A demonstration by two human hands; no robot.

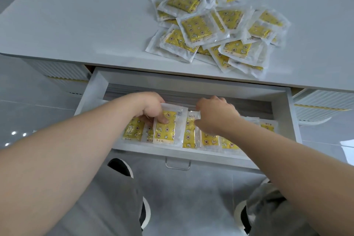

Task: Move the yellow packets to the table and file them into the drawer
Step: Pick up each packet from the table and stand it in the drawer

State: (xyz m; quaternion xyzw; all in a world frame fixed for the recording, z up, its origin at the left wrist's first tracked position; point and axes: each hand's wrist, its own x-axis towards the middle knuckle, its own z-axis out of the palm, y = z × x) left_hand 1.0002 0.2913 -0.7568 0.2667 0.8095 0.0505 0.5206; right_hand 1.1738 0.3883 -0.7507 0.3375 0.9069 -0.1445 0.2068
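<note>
Star-patterned yellow packets [216, 25], white drawer [283, 99]

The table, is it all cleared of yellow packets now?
No, a big loose pile of yellow packets sits on the table, while both hands are down in the open drawer.

Both forearms are bare with no sleeves, watch or rings visible, and loose grey fabric trousers [115, 203] cover the legs.

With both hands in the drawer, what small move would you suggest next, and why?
Probably let the left hand seat the packet it grips into the row, while the right hand holds the neighbours aside. The packet stands above the others in the drawer.
</note>
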